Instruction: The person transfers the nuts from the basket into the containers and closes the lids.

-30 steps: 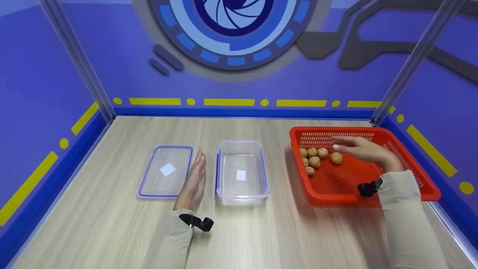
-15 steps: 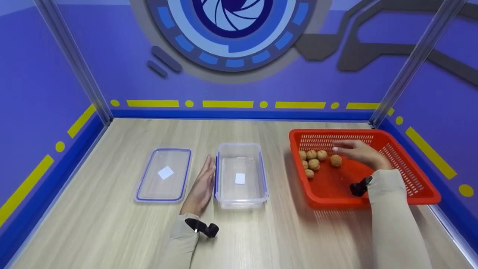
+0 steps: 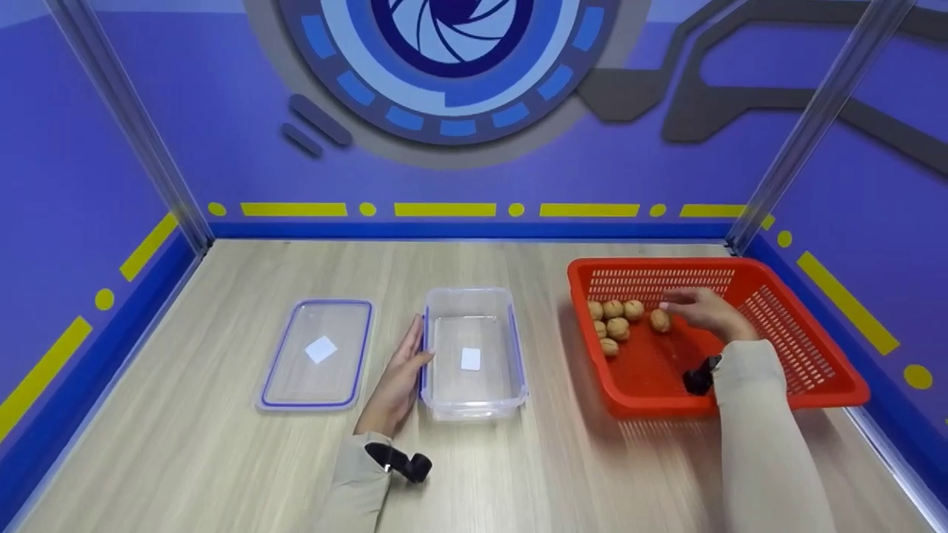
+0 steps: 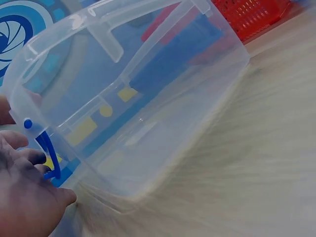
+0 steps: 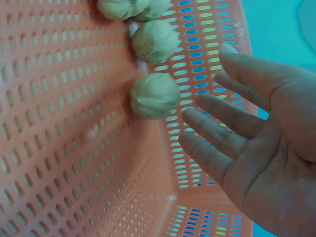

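Observation:
A clear plastic food container (image 3: 474,403) with blue side latches stands without a lid in the middle of the table. My left hand (image 3: 396,381) is at its left side, thumb at the rim and fingers beside the blue latch (image 4: 52,158). Over the red basket (image 3: 615,396), my right hand (image 3: 707,314) reaches in with fingers spread and slightly bent. Just off its fingertips lies a single walnut (image 3: 660,320), also seen as the nearest walnut (image 5: 155,96) in the right wrist view. Several other walnuts (image 3: 617,329) sit along the basket's left side.
A clear lid (image 3: 296,381) with a blue seal and a white sticker (image 3: 321,349) lies flat left of the container. Blue panels (image 3: 415,178) enclose the table's back and sides. Slotted walls ring the basket.
The left hand has moved right from beside the lid to the container, its thumb now apart from the fingers. The right hand has shifted slightly left and lower, closer to the single walnut.

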Demonstrator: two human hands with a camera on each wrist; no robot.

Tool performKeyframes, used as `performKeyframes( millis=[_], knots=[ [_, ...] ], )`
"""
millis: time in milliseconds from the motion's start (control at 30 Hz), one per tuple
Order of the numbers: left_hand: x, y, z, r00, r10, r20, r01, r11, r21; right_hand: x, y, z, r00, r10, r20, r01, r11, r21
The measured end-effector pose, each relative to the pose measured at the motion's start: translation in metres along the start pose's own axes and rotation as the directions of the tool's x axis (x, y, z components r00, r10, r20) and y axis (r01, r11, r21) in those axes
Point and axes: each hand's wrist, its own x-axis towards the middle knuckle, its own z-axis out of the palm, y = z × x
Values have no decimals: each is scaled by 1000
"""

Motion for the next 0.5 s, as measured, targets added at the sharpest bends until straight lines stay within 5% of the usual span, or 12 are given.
performKeyframes(
  millis=[500],
  knots=[
    [-3,0,0,1000,-10,9,10,998,-61,5,3,4,993,99,69,-93,992,-87]
  ],
)
